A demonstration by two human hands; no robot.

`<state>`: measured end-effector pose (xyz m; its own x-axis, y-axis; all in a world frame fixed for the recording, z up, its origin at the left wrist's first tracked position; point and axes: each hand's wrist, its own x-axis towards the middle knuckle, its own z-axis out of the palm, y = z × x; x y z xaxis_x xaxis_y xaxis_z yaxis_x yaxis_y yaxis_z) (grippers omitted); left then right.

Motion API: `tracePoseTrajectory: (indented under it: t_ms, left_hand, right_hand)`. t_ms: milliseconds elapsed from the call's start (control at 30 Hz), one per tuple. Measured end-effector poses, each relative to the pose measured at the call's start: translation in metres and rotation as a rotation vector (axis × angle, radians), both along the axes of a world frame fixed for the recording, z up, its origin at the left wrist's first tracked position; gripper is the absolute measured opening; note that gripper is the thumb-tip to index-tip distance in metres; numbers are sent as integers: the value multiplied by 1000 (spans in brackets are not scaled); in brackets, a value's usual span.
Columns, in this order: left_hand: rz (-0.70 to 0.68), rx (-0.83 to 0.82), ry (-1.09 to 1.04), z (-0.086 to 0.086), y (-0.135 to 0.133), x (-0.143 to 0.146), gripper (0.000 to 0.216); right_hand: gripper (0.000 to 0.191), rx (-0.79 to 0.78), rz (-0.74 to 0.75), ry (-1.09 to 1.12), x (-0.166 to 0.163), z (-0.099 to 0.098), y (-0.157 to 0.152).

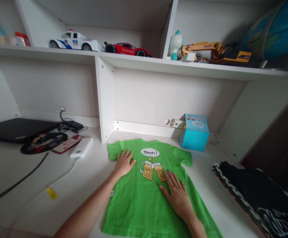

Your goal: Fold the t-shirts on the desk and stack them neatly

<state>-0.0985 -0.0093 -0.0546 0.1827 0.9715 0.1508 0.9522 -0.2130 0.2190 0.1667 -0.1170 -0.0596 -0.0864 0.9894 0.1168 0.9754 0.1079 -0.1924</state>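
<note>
A green T-shirt lies spread flat on the white desk, its neckline toward the back wall. Its print shows two beer mugs under a "Cheers!" bubble. My left hand rests on the shirt near the left sleeve, fingers stretched out. On the right of the print, my right hand lies flat with its fingers apart, the fingertips touching the right mug. Neither hand holds anything. The shirt's bottom edge runs partly out of view.
Folded dark clothes are stacked at right. A blue desk calendar stands behind the shirt. At left are a white power adapter with a cable, a round black mat and a black laptop. Toys line the shelf above.
</note>
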Motion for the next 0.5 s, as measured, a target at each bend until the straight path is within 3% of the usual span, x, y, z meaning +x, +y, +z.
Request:
tracePoseTrajectory:
  t_ms: [500]
  left_hand:
    - [-4, -26, 8, 3, -3, 2, 67]
  right_hand:
    - [60, 9, 97, 76, 12, -7, -4]
